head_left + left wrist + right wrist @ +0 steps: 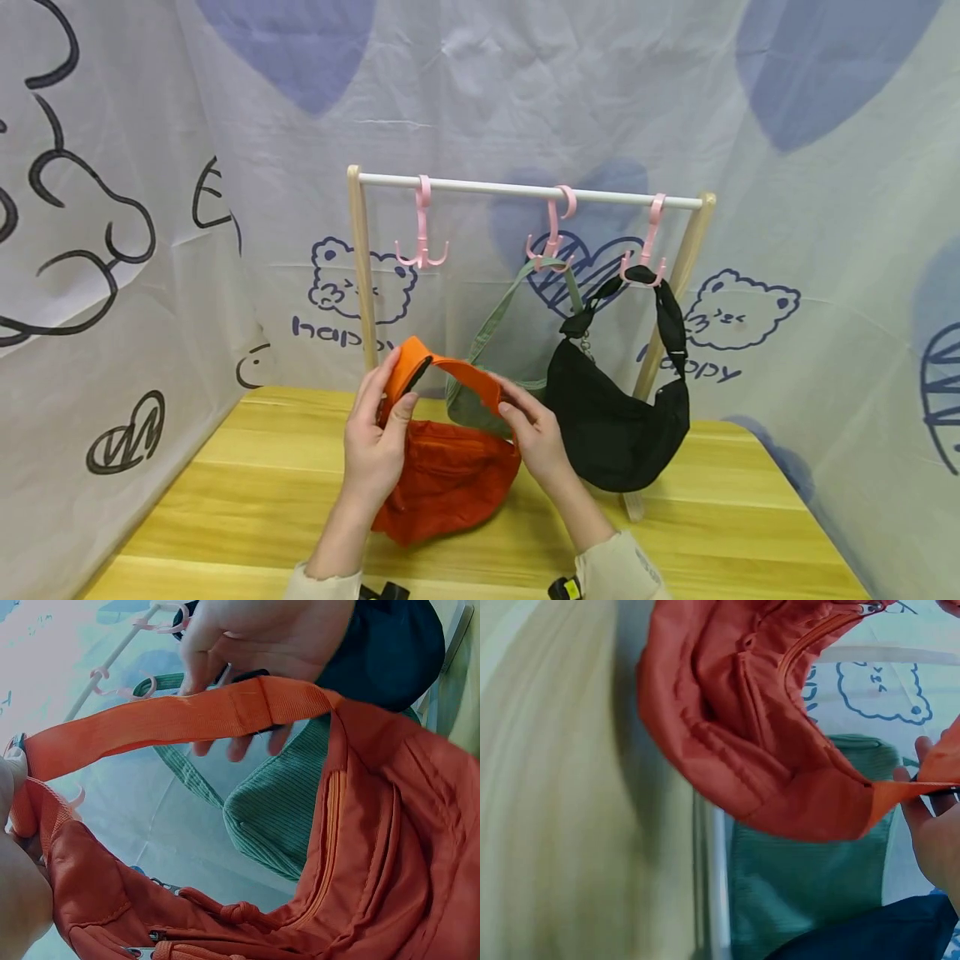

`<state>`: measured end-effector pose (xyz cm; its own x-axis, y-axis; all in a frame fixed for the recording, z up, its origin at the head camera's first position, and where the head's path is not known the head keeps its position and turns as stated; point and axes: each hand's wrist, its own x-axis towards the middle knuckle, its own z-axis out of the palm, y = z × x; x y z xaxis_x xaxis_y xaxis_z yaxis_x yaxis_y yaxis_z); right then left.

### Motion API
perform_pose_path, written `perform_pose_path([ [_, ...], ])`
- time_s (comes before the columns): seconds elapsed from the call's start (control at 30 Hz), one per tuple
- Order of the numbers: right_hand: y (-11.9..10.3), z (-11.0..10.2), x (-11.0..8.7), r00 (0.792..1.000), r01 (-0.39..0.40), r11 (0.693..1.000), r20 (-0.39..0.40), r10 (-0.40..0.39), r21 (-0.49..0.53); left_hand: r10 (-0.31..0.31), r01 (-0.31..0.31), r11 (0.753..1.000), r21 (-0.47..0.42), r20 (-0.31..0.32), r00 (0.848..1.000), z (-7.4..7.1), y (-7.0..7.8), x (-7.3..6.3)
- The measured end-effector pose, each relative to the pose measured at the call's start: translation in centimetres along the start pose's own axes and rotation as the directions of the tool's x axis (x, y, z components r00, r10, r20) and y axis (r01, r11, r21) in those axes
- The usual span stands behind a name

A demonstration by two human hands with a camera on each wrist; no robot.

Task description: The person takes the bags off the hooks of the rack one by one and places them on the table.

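An orange-red waist bag hangs from its bright orange strap, which both hands hold up in an arch. My left hand grips the strap's left end, thumb towards me. On the other side, my right hand pinches the strap near its right end. In the left wrist view, the right hand's fingers pass behind the strap, near a black buckle that is partly hidden. The bag's zips and knotted zip pull face that camera. Whether the bag's bottom touches the table is hard to tell.
Behind the hands stands a rack with a white rail and wooden posts. Three pink hooks hang there: the left hook is bare, the middle carries a green corduroy bag, the right a black bag. A wooden table lies below.
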<state>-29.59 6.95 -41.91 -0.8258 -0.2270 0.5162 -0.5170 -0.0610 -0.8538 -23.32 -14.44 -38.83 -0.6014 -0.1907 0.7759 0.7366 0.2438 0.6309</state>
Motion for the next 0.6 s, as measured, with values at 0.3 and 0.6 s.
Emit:
perform_pose_path([
  [0.3, 2.1, -1.2, -2.3, 0.999, -0.001, 0.999, 0.034, 0.003, -0.037, 0.038, -0.038, 0.999, 0.001, 0.007, 0.999, -0.1, 0.2, 0.0],
  [0.6, 3.5, -2.0, -3.9, 1.0, 0.026, 0.998, 0.017, -0.025, -0.064, 0.02, -0.02, 1.0, -0.024, -0.015, 1.0, -0.2, 0.5, 0.1],
])
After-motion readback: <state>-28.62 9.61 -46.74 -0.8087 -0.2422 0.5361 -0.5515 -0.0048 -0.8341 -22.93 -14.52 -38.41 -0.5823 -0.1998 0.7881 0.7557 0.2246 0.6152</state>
